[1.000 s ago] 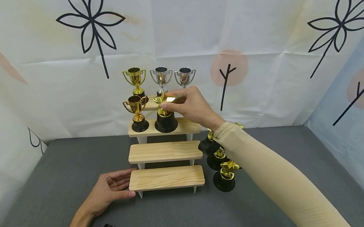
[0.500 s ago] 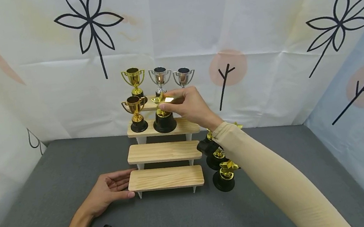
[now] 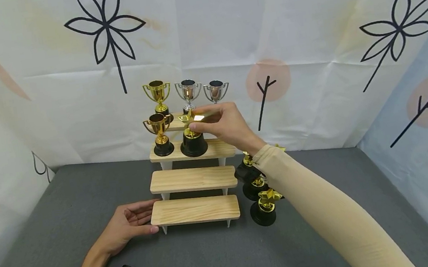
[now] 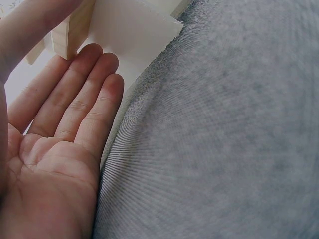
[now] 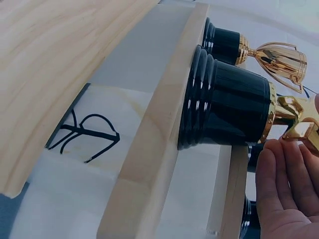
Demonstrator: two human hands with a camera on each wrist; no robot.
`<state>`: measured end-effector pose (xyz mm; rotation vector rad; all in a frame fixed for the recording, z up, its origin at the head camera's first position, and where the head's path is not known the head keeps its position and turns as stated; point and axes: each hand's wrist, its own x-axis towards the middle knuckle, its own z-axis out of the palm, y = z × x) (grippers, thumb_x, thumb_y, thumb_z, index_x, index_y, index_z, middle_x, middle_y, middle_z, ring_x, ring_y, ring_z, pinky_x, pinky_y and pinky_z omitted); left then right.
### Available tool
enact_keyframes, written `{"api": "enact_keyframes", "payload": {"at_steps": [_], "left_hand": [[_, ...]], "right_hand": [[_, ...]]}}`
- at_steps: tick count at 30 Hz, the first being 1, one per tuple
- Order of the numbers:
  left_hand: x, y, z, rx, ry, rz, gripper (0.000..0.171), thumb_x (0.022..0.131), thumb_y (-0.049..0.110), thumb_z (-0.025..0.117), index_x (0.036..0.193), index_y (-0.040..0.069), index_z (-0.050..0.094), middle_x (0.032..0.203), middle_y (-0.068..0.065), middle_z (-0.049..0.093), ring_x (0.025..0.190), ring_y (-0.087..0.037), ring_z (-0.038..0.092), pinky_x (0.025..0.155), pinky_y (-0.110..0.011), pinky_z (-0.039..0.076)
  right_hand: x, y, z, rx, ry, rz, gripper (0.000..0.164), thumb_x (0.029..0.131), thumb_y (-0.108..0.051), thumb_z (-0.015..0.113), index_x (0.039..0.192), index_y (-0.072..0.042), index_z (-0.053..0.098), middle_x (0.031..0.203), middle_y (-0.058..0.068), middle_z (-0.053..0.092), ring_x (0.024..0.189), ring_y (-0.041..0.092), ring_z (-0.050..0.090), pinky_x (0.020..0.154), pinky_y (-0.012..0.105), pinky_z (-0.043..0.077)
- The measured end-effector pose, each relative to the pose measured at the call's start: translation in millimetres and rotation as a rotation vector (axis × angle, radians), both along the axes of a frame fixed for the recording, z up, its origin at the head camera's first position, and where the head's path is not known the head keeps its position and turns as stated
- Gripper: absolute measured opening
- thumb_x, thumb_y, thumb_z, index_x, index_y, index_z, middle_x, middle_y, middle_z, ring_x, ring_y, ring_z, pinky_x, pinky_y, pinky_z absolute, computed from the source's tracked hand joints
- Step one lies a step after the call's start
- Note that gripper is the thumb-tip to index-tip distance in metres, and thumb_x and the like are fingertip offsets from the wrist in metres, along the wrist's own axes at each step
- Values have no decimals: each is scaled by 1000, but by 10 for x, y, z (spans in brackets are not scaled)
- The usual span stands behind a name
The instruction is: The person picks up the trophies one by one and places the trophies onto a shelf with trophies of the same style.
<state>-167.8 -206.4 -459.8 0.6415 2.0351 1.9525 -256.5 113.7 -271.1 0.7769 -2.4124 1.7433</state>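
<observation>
My right hand (image 3: 227, 125) pinches the gold star top of a star trophy (image 3: 193, 142) with a black base. That base stands upright on the second-highest wooden shelf, beside a bronze-gold cup trophy (image 3: 160, 129). In the right wrist view the trophy's black base (image 5: 232, 102) meets the shelf board (image 5: 159, 114), and fingertips touch the gold star (image 5: 299, 119). My left hand (image 3: 126, 225) lies at the left end of the lowest shelf (image 3: 195, 209). In the left wrist view its fingers (image 4: 84, 99) are straight, their tips at the rack's white side support (image 4: 134, 35).
On the top shelf stand a gold cup (image 3: 157, 93) and two silver cups, one silver cup (image 3: 189, 90) in the middle. More star trophies, such as the nearest star trophy (image 3: 263, 211), stand right of the rack, partly behind my right forearm. A patterned cloth (image 3: 304, 16) hangs behind.
Almost nothing differs: both hands and the star trophy keep their places. The whole head view has shifted very slightly.
</observation>
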Motion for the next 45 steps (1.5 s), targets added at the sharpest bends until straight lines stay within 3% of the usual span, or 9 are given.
{"api": "enact_keyframes", "payload": {"at_steps": [6,13,26,34,39,45], "left_hand": [[4,-20,-8,5,2,-3,71,81,-9,79,140,-23,42,139,-43,46,117,-13,65,98,-29,55],[12,-28,-4,8,-6,-6,72,81,-9,79,140,-23,41,139,-43,45,117,-13,65,98,-29,55],[10,-18,7,-4,-17,6,73,81,-8,80,140,-23,41,140,-43,45,116,-12,65,98,-29,55],[10,-16,9,-5,-18,10,73,80,-7,81,140,-22,43,139,-40,49,117,-10,64,98,-28,55],[7,-14,1,-6,-23,12,73,80,-7,81,140,-22,43,140,-40,48,117,-11,64,98,-28,55],[2,-11,0,-2,-21,6,73,80,-7,81,141,-22,42,140,-42,46,117,-12,65,98,-29,55]], "right_hand": [[42,95,-8,-40,-19,-5,40,89,-15,81,126,-2,71,108,11,75,99,21,72,91,37,59],[115,273,-51,-82,-13,6,39,92,-10,77,128,1,68,122,19,70,109,24,69,98,36,56],[435,684,-110,-171,-67,-50,41,91,0,74,130,6,64,121,21,70,111,22,68,100,36,56],[686,951,-282,-219,-79,-56,42,90,5,74,130,8,63,117,6,73,112,20,68,97,36,57],[842,1085,-426,-223,-76,-60,40,89,7,74,129,5,66,118,11,73,112,22,69,96,33,58],[996,1237,-622,-217,-95,-108,41,89,7,73,128,13,62,116,7,73,110,21,69,93,30,59]]}}
